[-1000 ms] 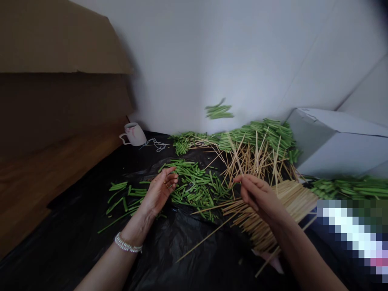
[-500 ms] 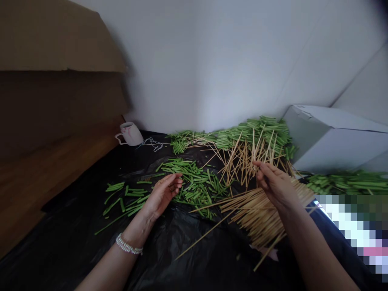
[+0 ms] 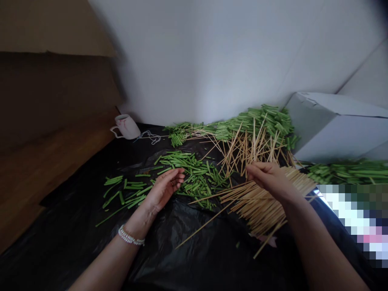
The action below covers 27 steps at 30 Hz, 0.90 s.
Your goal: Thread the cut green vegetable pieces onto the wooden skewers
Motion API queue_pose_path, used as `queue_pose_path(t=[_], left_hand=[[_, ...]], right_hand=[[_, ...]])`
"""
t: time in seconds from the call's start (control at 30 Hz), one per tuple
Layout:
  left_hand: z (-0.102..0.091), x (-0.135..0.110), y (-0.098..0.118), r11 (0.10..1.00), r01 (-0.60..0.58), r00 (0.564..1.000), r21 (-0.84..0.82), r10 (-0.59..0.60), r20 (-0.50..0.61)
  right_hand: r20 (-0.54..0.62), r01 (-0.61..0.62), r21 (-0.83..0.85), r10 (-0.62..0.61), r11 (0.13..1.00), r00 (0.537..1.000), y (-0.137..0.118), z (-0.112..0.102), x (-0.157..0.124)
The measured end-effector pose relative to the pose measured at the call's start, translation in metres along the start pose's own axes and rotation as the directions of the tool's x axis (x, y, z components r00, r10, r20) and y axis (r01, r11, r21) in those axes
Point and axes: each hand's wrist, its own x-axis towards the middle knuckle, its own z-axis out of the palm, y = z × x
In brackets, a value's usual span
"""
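Note:
My left hand hovers at the near left side of a loose heap of cut green stem pieces. Its fingers are loosely bent, the thumb a little apart, and I see nothing in it. My right hand is pinched closed above a bundle of thin wooden skewers; whatever lies between its fingertips is hidden or too small to make out. Just beyond it, several skewers lean and cross in front of a long row of stacked green stems.
Black plastic sheeting covers the surface. A white mug stands at the back left beside a tangle of pale string. At the right are a white box and more green stems. A cardboard box rises at the left.
My right hand has shifted slightly left, its fingers still pinched. The left hand has barely moved over the stem pieces. The whole view has tilted slightly.

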Motion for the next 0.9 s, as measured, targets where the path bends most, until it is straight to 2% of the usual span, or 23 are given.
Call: queue_pose_path(t=[0.1,0.2,0.37,0.57,0.7,0.8,0.9], left_hand=[[0.001,-0.001,-0.001,1.0,0.009,1.0,0.011,-0.009,0.006],[0.001,-0.001,-0.001,1.0,0.0,1.0,0.019,0.0,0.006],[-0.001,0.001,-0.003,0.999,-0.018,1.0,0.051,0.017,0.017],[-0.001,0.001,-0.007,0.989,-0.056,0.998,0.136,0.051,0.045],[0.0,0.001,-0.008,0.987,-0.053,0.998,0.154,0.046,0.046],[0.0,0.001,-0.008,0.986,-0.055,0.998,0.159,0.048,0.048],[0.0,0.002,-0.008,0.985,-0.057,0.998,0.161,0.051,0.046]], right_hand=[[0.259,0.085,-0.18,-0.036,0.98,0.965,-0.004,0.009,-0.003],[0.354,0.184,-0.319,-0.063,0.93,0.933,-0.001,0.018,-0.002],[0.319,0.213,-0.461,-0.063,0.862,0.946,0.005,0.017,0.002],[0.284,0.236,-0.597,-0.073,0.767,0.956,0.001,-0.009,-0.002],[0.289,0.183,-0.709,0.045,0.681,0.956,0.002,-0.032,-0.009],[0.24,0.119,-0.819,0.148,0.561,0.959,0.005,-0.045,-0.012],[0.192,0.071,-0.888,0.225,0.455,0.955,0.007,-0.049,-0.012]])
